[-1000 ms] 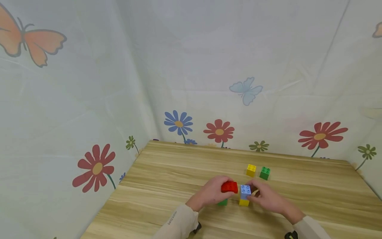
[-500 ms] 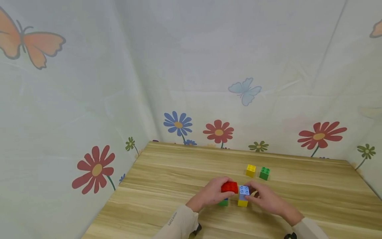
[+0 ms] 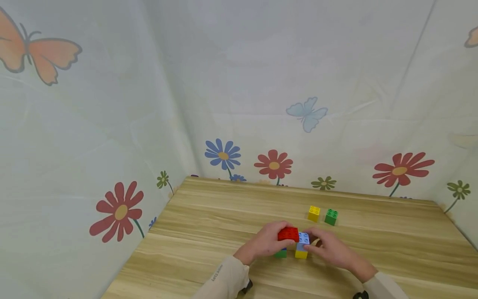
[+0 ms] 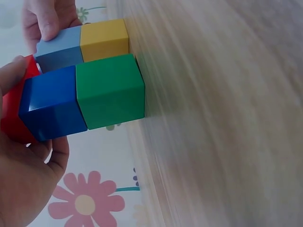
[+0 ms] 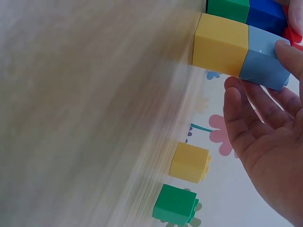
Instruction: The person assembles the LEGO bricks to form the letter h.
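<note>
My left hand [image 3: 266,240] grips a red toy building brick [image 3: 288,234] between thumb and fingers. Beneath the red brick, a dark blue brick [image 4: 53,102] sits on a green brick [image 4: 110,91], whose base is at the table. My right hand [image 3: 330,248] pinches a light blue brick [image 3: 303,238] on top of a yellow brick [image 3: 301,253]. The two stacks stand close side by side. In the head view, the red brick's right end meets or overlaps the light blue brick's left edge; whether they touch is unclear. The left hand hides much of the dark blue brick.
Behind the hands, a single yellow brick [image 3: 314,213] and a single green brick [image 3: 331,216] stand apart on the wooden table [image 3: 209,216]. A pale cloth [image 3: 239,83] printed with flowers and butterflies hangs along the table's back and left side.
My right hand has slid the light blue and yellow stack leftward, closing the gap to the red-topped stack. The left hand has stayed almost still. Both back bricks are unmoved.
</note>
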`<state>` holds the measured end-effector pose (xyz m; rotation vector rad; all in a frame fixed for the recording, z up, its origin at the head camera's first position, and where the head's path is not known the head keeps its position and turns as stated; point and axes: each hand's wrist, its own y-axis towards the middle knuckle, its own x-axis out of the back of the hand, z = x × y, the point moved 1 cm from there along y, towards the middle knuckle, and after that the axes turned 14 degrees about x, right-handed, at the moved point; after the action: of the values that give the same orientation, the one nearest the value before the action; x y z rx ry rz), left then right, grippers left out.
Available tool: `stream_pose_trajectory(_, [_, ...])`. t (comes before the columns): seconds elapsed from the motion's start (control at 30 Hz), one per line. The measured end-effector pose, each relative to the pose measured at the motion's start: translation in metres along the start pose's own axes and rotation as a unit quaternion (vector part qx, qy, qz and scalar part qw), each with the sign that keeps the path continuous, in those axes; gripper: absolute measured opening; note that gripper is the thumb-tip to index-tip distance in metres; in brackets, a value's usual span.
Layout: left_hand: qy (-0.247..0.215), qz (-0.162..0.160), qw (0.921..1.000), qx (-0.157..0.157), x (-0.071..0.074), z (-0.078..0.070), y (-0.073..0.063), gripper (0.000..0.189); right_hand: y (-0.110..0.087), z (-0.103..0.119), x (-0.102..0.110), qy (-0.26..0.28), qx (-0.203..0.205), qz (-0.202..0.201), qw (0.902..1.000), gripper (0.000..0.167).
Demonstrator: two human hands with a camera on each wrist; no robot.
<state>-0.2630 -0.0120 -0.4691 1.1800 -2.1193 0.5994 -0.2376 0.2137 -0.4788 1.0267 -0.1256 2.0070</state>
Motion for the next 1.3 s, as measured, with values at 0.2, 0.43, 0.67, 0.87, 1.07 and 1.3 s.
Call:
stream_pose_trajectory(0.2, [-0.009,-0.002,0.9999,0.005,0.0001,0.0000,0.0001,0.039,0.0009,0.0002,0.0000,0.006,0.005,0.000,1.0000,0.039])
stream_pose_trajectory(0.43, [-0.008,-0.006,0.9999,0.003,-0.0004,0.0016,0.0011,0.040,0.0022,0.0014,0.0007,0.018,0.003,0.000,0.9998,0.040])
stream_pose_trajectory(0.67, [-0.009,-0.006,0.9999,0.005,-0.0011,0.0008,0.0026,0.039,0.0030,0.0008,0.0003,0.020,0.010,-0.002,0.9997,0.041])
stream_pose_trajectory(0.87, [-0.011,-0.001,0.9999,0.004,-0.0019,-0.0005,0.0043,0.038,0.0029,-0.0015,-0.0012,0.017,0.000,0.002,0.9999,0.040])
stream_pose_trajectory(1.07, [-0.008,-0.005,1.0000,0.000,-0.0025,-0.0015,0.0041,0.038,0.0032,-0.0024,-0.0024,0.016,0.008,-0.001,0.9998,0.039])
stream_pose_trajectory(1.3, [-0.001,-0.012,0.9998,-0.013,-0.0023,-0.0035,0.0047,0.038,0.0030,-0.0029,-0.0040,0.017,0.020,-0.013,0.9996,0.037])
